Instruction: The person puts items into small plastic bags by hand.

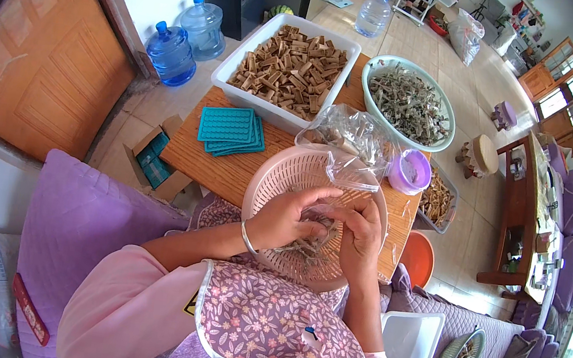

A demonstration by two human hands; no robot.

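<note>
Over a pink slotted basket (265, 183) at the table's near edge, my two hands work close together. My left hand (288, 219), with a bracelet at the wrist, curls around a bunch of dried grey-green plant bits (312, 232). Thumb and fingers of my right hand (358, 235) pinch at the top of this bunch; what exactly they grip is partly hidden. More of the dried strands (302, 253) lie in the basket below. A clear plastic bag (356, 141) rests over the basket's far rim, beside a small purple tub (410, 171).
Teal ridged trays (231, 130) are stacked on the wooden table (192, 156) at left. Behind stand a white bin of brown pieces (287, 67) and a pale green basin of dried plant matter (410, 105). An orange bucket (419, 260) and a white container (409, 347) are at right.
</note>
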